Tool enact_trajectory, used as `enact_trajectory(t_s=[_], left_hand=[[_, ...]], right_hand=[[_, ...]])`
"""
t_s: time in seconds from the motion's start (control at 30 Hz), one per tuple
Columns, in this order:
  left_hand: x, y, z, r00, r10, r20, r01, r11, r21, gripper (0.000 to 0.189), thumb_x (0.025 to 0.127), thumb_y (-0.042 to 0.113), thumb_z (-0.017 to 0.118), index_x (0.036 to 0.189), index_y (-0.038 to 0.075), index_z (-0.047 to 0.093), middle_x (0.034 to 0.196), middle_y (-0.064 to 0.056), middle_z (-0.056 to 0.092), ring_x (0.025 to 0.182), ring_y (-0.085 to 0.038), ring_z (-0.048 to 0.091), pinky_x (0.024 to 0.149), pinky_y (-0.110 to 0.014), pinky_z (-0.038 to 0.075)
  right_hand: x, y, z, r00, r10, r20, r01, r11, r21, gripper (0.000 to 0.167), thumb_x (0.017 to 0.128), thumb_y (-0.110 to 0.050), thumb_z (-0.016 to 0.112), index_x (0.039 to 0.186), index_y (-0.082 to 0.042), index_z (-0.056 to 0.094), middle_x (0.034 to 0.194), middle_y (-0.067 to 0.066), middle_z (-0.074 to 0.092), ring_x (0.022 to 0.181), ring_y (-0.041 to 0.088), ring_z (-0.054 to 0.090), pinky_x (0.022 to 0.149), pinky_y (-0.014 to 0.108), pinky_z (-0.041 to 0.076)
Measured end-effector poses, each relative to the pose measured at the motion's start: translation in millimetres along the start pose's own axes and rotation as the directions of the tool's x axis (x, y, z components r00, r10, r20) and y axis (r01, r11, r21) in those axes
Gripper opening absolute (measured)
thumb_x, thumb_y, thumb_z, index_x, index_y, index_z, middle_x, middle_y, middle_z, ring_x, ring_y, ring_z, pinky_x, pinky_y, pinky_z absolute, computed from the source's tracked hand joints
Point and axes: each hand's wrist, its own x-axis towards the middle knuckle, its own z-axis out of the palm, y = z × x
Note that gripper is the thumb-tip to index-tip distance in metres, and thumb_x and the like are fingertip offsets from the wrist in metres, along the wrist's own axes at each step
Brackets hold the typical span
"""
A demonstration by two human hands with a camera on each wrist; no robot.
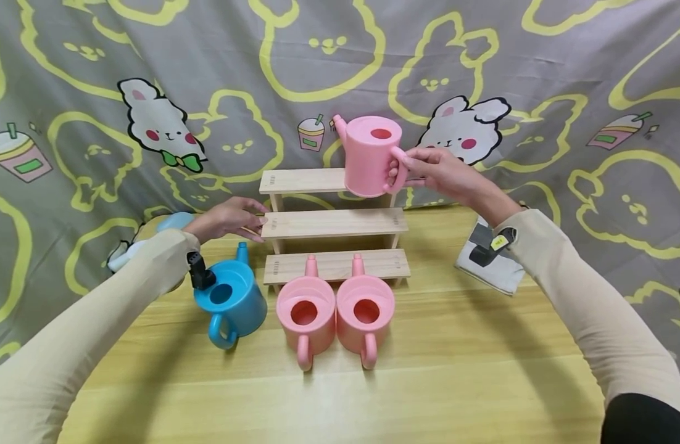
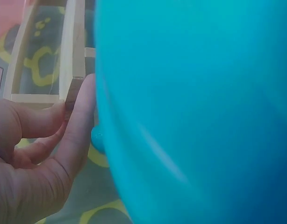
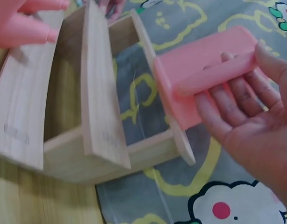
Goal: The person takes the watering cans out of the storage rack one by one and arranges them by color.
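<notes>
A pink watering can [image 1: 368, 157] is upright at the right part of the top step of a three-step wooden stand [image 1: 334, 223]. My right hand [image 1: 448, 176] grips its handle [image 3: 218, 74], fingers curled round it. Whether the can's base touches the board, I cannot tell. At the stand's left end, my left hand [image 1: 231, 217] pinches the end of the middle step [image 2: 74, 93] between thumb and fingers. A blue watering can [image 1: 234, 302] stands on the table below that hand and fills much of the left wrist view.
Two more pink watering cans, a left one [image 1: 305, 314] and a right one [image 1: 366, 311], stand side by side before the stand, spouts over its lowest step. A white-and-grey cloth [image 1: 492, 271] lies on the table at right. Behind hangs a patterned grey curtain [image 1: 218, 55].
</notes>
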Motion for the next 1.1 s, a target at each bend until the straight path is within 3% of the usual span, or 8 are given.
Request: enact_trajectory(t_s=[0.13,0.43,0.8,1.1], left_hand=[[1.2,-3.0,0.3,1.000,0.008,0.000,-0.008,1.000,0.000,0.047,0.110,0.008,0.052,0.149,-0.013,0.037,0.107,-0.022,0.064,0.086,-0.019,0.073,0.084,-0.038,0.067],[-1.1,-3.2,-0.1,1.000,0.002,0.011,-0.002,1.000,-0.017,0.050,0.110,0.009,0.051,0.152,-0.013,0.034,0.109,-0.021,0.062,0.087,-0.018,0.072,0.084,-0.037,0.067],[0.5,-2.6,1.0,1.000,-0.002,0.011,0.003,0.999,-0.039,0.051,0.110,0.009,0.052,0.153,-0.012,0.034,0.110,-0.020,0.064,0.087,-0.018,0.072,0.085,-0.037,0.067],[-2.4,0.0,1.5,1.000,-0.023,-0.003,0.023,0.998,-0.055,0.051,0.110,0.010,0.052,0.153,-0.011,0.033,0.107,-0.018,0.064,0.084,-0.017,0.072,0.083,-0.037,0.067]], right_hand=[[-0.7,-4.0,2.8,0.998,0.059,0.000,-0.059,0.998,-0.015,0.023,0.109,-0.017,0.057,0.122,-0.005,0.072,0.113,0.007,0.076,0.113,0.021,0.070,0.103,0.034,0.058],[-2.0,-13.4,16.5,0.994,0.106,0.030,-0.106,0.994,0.019,0.026,0.108,-0.022,0.060,0.112,-0.002,0.076,0.107,0.009,0.078,0.106,0.022,0.073,0.102,0.038,0.060],[-15.5,-13.7,39.7,0.981,0.132,-0.143,-0.126,0.991,0.050,0.024,0.104,-0.027,0.067,0.109,-0.007,0.080,0.101,0.003,0.078,0.112,0.020,0.068,0.101,0.034,0.060],[-23.5,-12.2,47.6,0.978,0.173,-0.118,-0.158,0.979,0.130,0.023,0.104,-0.025,0.068,0.111,-0.007,0.080,0.106,0.004,0.079,0.110,0.018,0.071,0.101,0.033,0.061]])
